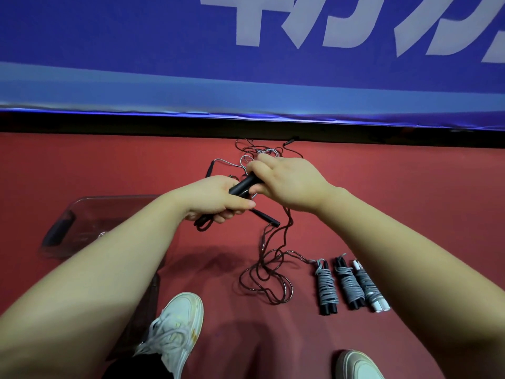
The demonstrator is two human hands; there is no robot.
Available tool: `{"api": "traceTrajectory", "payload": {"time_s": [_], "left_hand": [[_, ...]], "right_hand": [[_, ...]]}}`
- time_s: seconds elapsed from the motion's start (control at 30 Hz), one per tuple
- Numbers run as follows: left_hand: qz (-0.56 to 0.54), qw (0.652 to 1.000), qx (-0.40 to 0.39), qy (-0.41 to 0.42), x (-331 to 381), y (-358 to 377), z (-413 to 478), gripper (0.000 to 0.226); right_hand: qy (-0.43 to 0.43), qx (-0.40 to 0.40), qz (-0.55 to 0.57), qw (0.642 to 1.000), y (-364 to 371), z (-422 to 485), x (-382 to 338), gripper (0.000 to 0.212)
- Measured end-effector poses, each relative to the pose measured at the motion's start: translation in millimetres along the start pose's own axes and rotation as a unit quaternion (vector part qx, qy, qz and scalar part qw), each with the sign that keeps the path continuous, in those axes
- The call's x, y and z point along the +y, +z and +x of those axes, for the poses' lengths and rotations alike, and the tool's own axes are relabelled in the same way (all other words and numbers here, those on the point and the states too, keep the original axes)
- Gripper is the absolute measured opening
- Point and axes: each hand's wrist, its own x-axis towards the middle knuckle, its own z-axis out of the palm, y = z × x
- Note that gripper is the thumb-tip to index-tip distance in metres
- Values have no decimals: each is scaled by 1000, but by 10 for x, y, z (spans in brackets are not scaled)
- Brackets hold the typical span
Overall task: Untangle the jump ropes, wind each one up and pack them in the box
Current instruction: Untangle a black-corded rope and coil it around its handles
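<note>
We are mid-untangling. Three wound ropes (348, 285) lie side by side on the floor (410, 201) at our right. None is in the box (82, 212) yet, which sits at our left. Our left hand (216, 198) has its fingers (229, 206) curled round the lower end of a black handle (244, 184), along with some dark cord. Our right hand (284, 181) grips the handle's upper end, just above the tangle (257, 154) of grey and dark cords on the floor beyond. A dark rope (267, 280) trails down from our hands into loose loops near the wound ones. Next, we judge, the handle must be drawn clear of the tangle gently, without pulling any knot tight. Then its cord can be wound up.
</note>
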Motion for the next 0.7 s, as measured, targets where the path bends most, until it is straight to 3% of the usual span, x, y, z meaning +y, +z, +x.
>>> {"api": "traceTrajectory", "payload": {"time_s": [0.1,0.2,0.37,0.57,0.7], "left_hand": [[-15,999,-37,-36,-18,28,7,15],[-25,997,-45,-61,4,42,16,10],[-28,996,-53,-67,74,108,23,10],[-40,991,-75,-102,36,140,27,24],[-57,993,-72,-79,-2,197,9,30]], "right_hand": [[-44,-42,-32,998,25,-20,-7,52],[0,-132,-82,988,22,-24,-41,41],[103,-57,-56,992,116,-48,-143,20],[70,20,-61,995,190,-65,-49,35],[48,-21,-53,997,152,-75,23,19]]}}
